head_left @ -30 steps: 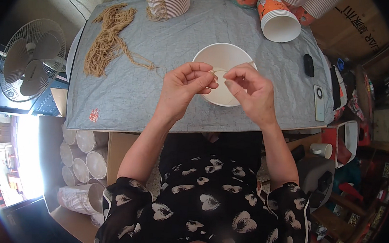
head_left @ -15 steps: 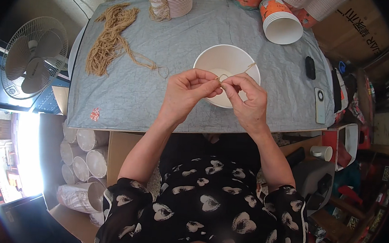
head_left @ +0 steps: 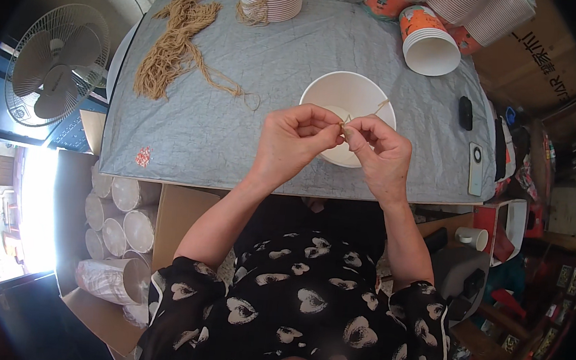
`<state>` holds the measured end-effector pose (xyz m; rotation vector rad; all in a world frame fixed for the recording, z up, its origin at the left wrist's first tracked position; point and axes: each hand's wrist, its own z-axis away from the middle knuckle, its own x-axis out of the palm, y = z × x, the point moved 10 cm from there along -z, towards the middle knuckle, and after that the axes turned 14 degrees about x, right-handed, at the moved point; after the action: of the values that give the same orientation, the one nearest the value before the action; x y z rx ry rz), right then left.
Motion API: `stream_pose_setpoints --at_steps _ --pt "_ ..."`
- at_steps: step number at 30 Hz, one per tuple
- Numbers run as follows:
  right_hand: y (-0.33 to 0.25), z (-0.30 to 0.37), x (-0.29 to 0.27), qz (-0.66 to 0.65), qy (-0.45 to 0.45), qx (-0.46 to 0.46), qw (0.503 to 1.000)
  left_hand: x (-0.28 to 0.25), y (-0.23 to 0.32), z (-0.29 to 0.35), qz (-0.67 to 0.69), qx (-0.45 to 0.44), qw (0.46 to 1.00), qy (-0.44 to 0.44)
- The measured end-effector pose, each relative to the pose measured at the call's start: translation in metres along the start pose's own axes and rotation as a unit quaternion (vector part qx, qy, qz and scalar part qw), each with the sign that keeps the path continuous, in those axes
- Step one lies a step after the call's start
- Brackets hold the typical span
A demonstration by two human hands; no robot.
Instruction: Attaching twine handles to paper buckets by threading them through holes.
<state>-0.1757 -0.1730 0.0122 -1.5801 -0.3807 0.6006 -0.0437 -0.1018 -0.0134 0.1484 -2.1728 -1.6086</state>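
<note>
Both hands meet above a white paper bucket (head_left: 339,89), which stands with its open mouth toward me. Between their fingertips they pinch a thin tan string (head_left: 382,106). One end of the string sticks up past the right hand, over the bucket's rim. My left hand (head_left: 296,141) is closed, thumb against forefinger. My right hand (head_left: 383,154) pinches the string from the other side, its fingers curled. The fingers partly hide the small bend of string between them. On the left of the table lies a loose bundle of tan strings (head_left: 171,47), with a few strands trailing toward the bucket.
A tall stack of paper buckets (head_left: 282,0) with strings draped on it stands at the back. Orange-patterned cups (head_left: 430,54) lie at the back right. A black object (head_left: 466,113) and a phone (head_left: 475,169) rest at the right edge. A fan (head_left: 59,64) stands left.
The string loop between my fingertips looks smaller and narrower. Both hands stay close together over the bucket. The whole view has shifted slightly, with the table things appearing farther right.
</note>
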Motion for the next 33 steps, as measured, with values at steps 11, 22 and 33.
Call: stream_pose_setpoints --at_steps 11,22,33 --pt "0.011 0.002 0.000 -0.088 -0.013 0.093 0.992 0.002 0.000 0.004 -0.034 0.011 0.998 -0.047" --pt "0.026 -0.010 0.003 -0.105 -0.083 0.204 0.970 0.005 -0.006 0.006 0.004 -0.005 0.997 -0.078" --pt "0.021 -0.007 0.008 -0.038 -0.140 0.170 0.975 0.006 -0.004 0.006 -0.018 -0.024 0.996 -0.087"
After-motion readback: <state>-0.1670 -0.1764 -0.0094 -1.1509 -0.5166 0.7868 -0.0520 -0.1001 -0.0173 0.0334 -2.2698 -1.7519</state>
